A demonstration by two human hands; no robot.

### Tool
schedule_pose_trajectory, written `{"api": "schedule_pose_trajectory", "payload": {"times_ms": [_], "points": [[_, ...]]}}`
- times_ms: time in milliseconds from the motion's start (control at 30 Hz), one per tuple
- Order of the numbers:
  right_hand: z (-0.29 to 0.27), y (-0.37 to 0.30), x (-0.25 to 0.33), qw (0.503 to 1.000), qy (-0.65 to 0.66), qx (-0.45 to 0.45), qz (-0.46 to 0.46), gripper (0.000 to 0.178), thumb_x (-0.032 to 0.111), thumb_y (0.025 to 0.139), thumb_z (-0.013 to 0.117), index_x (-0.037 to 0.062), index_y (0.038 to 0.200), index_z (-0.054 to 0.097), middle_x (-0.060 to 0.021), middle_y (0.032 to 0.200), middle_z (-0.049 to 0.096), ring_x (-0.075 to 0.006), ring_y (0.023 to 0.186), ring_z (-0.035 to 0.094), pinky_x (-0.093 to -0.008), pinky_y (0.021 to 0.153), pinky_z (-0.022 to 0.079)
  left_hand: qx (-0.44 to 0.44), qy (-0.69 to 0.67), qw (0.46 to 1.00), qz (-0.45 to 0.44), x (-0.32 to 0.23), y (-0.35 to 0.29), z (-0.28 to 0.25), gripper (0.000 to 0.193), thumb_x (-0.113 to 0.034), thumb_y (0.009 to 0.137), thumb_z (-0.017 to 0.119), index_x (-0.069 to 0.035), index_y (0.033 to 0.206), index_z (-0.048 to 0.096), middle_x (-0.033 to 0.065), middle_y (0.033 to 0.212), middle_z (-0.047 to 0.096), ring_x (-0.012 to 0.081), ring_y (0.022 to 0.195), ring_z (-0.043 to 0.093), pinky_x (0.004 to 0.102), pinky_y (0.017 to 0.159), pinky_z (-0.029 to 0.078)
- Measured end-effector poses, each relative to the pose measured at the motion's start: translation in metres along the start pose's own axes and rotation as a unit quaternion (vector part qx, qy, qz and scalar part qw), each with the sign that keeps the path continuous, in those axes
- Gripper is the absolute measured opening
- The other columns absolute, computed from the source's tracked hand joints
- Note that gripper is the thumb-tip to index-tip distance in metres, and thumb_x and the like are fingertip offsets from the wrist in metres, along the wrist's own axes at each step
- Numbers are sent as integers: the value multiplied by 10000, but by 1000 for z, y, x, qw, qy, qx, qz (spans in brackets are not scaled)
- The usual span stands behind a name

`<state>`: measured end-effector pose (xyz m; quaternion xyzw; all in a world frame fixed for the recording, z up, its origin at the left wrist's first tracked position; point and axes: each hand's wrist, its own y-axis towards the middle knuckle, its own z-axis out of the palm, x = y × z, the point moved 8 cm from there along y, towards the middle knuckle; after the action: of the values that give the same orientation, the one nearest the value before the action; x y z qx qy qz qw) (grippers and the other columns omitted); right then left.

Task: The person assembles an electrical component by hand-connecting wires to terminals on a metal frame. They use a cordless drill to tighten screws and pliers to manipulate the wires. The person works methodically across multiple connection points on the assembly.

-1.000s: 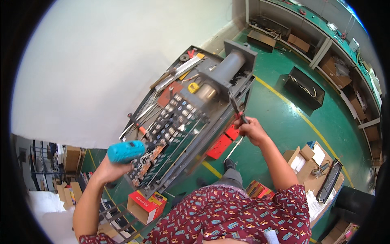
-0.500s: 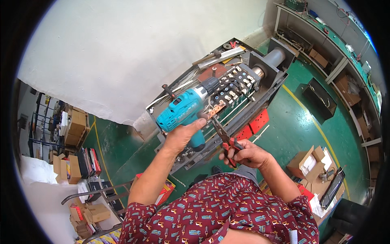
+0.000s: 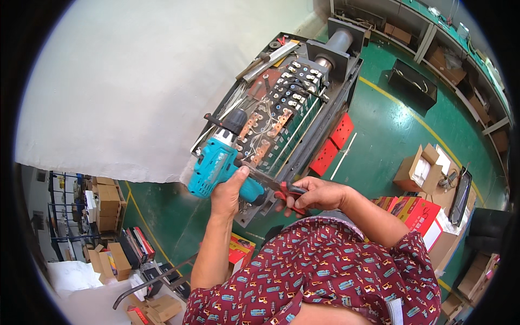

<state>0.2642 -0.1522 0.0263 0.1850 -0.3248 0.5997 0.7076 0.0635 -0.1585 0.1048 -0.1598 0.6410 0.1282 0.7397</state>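
A teal cordless drill point(image 3: 212, 162) is gripped by my left hand point(image 3: 227, 196), its black chuck tilted up toward the wall. My right hand point(image 3: 323, 194) is wrapped round the red-and-black handles of a pair of pliers point(image 3: 287, 190). The pliers' jaws point left, toward the drill's grip and my left thumb; whether they hold anything cannot be made out. Beyond both hands lies a long dark metal frame with a block of terminals point(image 3: 292, 89). Copper bars point(image 3: 280, 122) bridge some terminals, with white wires running between them.
Hand tools and a metal strip point(image 3: 271, 60) lie along the frame's far side. Red perforated plates point(image 3: 332, 144) are beside it on the right. A black open tray point(image 3: 413, 84) sits on the green floor. Cartons point(image 3: 420, 168) stand at right, a shelf rack point(image 3: 65, 208) at left.
The drill and my left hand have moved left and nearer, away from the copper bars. The pliers have swung from pointing up at a bar to pointing left. The view has turned.
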Motion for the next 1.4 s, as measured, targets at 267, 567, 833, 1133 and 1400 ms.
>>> {"api": "schedule_pose_trajectory", "payload": {"times_ms": [267, 567, 833, 1133, 1400], "points": [[1, -9, 2, 999, 21, -17, -23, 172, -10, 900, 577, 27, 1066, 604, -125, 1132, 702, -201, 969, 722, -312, 764, 575, -11, 108, 994, 6, -12, -4, 0, 422, -136, 917, 810, -23, 1289, 645, 52, 1090, 691, 158, 965, 676, 332, 879, 571], [-77, -10, -44, 970, 161, -171, -63, 274, 104, 989, 546, 37, 1255, 535, -133, 1056, 685, -208, 873, 716, -383, 665, 616, 109, 382, 909, -122, -67, 44, 4, 386, -316, 923, 822, -59, 1165, 667, 49, 955, 679, 156, 736, 642, 327, 673, 546], [-86, 18, -46, 962, 187, -186, -69, 201, 124, 1008, 532, 34, 1188, 531, -146, 1039, 679, -221, 848, 714, -400, 673, 620, 142, 482, 846, -178, -72, 70, 30, 355, -304, 934, 800, -61, 1151, 658, 30, 919, 652, 147, 695, 621, 329, 634, 521], [-82, 32, -40, 956, 206, -201, -56, 307, 164, 1006, 574, 35, 1280, 527, -142, 1081, 663, -218, 886, 693, -398, 670, 610, 154, 561, 786, -210, -86, 87, 52, 339, -323, 914, 821, -70, 1078, 665, 24, 832, 648, 144, 677, 622, 324, 617, 516], [-80, 40, -40, 953, 216, -202, -64, 318, 178, 1005, 571, 32, 1282, 513, -132, 1066, 659, -204, 864, 692, -393, 665, 614, 179, 588, 758, -219, -88, 96, 69, 291, -323, 927, 809, -87, 1024, 669, 16, 745, 632, 130, 654, 599, 322, 608, 493]]}}
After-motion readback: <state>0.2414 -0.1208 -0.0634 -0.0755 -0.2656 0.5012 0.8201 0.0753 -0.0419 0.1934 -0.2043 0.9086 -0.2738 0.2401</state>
